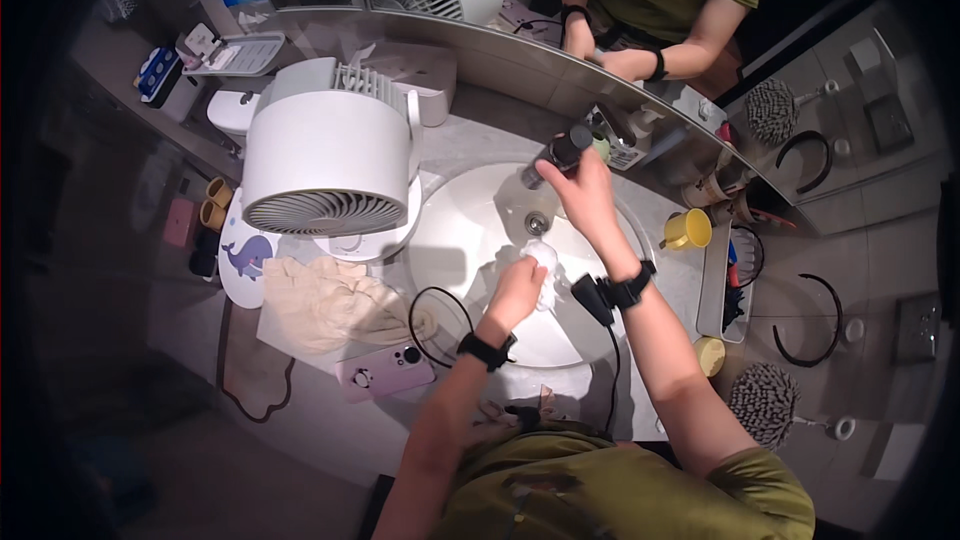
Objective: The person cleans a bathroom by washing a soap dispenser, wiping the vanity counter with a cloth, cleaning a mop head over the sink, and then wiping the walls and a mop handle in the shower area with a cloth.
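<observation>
Over the white washbasin [447,230], my left hand [515,290] is closed around a small bunched white cloth [543,258], which hangs down toward the bowl. Its exact kind cannot be made out. My right hand [590,202] reaches to the back of the basin and grips the black faucet [570,145], with the thumb on its near side and the other fingers partly hidden behind. The metal drain [537,225] shows between my two hands. Black bands circle both wrists, and a black cable hangs from the right one.
Left of the basin stands a big white fan [330,150]. A beige towel [315,302] and a lilac phone [387,370] lie in front of it. At right are a yellow cup [687,230] and a white tray [712,285] of small items. A mirror [540,50] runs along the back.
</observation>
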Demonstrator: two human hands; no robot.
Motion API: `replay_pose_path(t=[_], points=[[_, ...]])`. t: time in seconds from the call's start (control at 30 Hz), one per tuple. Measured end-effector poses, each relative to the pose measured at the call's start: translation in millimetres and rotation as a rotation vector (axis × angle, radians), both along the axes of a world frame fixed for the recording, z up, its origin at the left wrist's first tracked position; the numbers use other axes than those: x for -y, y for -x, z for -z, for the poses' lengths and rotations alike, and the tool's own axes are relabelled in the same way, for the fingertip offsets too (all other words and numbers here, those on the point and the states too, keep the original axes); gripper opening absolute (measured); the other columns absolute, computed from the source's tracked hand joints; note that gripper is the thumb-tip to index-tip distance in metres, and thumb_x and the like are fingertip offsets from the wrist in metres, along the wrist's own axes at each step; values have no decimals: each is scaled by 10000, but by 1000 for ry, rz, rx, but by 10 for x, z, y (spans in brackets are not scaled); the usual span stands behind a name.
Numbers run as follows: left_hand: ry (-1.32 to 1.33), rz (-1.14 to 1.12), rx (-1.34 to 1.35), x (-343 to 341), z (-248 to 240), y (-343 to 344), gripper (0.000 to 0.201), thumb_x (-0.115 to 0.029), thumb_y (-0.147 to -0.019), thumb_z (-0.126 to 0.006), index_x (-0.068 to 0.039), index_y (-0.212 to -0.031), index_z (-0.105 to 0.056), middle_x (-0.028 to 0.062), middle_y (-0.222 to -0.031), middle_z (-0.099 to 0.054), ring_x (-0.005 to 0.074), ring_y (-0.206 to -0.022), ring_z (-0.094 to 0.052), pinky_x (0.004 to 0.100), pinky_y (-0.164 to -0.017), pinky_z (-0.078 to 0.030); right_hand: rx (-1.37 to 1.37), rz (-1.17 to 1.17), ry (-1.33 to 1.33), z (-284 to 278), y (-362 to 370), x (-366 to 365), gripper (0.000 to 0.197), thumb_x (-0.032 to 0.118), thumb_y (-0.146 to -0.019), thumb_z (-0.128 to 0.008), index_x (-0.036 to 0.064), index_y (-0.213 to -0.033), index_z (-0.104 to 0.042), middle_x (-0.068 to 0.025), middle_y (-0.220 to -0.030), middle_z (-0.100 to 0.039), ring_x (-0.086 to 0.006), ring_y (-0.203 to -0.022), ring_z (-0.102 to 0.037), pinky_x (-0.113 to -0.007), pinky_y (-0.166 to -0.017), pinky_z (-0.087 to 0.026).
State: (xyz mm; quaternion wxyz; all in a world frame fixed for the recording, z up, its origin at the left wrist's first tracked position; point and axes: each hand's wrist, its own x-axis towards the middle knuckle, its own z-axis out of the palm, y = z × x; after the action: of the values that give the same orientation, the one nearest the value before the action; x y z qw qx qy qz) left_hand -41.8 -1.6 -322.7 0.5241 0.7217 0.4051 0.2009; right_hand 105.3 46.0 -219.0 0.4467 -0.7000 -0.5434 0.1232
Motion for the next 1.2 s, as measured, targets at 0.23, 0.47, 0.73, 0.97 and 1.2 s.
replay_pose_path(t=[0.23,0.47,0.73,0.97,1.2], points=[[39,124,97,386,-929,637,210,-165,-914,-542,44,-903,-523,248,-831,-574,452,-790,-547,466,-684,-437,228,341,31,498,-50,-828,437,312,-794,-706,-22,-1033,-555,-205,-899,-663,-407,-885,-624,-469,-778,-489],[31,176,100,598,-970,1049,205,-163,-904,-575,38,-926,-545,226,-832,-568,382,-750,-539,386,-671,-430,205,453,307,693,-122,-1268,500,382,-822,-666,36,-1132,-481,-208,-946,-651,-399,-887,-626,-483,-747,-505],[135,213,44,627,-926,1200,205,-179,-933,-531,16,-994,-551,205,-875,-579,358,-796,-574,408,-699,-448,151,454,90,826,-240,-1458,537,288,-810,-673,28,-1228,-459,-216,-1126,-572,-410,-1022,-559,-480,-822,-481],[134,214,36,547,-1038,1080,220,-146,-923,-563,-5,-1090,-587,84,-835,-607,153,-697,-513,279,-662,-430,-12,210,560,169,-24,-1019,586,156,-796,-648,-5,-1298,-392,-241,-1168,-500,-397,-1013,-572,-477,-804,-507],[167,46,25,427,-984,1050,268,-145,-951,-494,15,-1151,-573,135,-1022,-590,189,-908,-557,306,-798,-441,57,235,-54,200,178,23,605,137,-828,-629,20,-1349,-347,-193,-1283,-407,-395,-1034,-539,-439,-850,-475]])
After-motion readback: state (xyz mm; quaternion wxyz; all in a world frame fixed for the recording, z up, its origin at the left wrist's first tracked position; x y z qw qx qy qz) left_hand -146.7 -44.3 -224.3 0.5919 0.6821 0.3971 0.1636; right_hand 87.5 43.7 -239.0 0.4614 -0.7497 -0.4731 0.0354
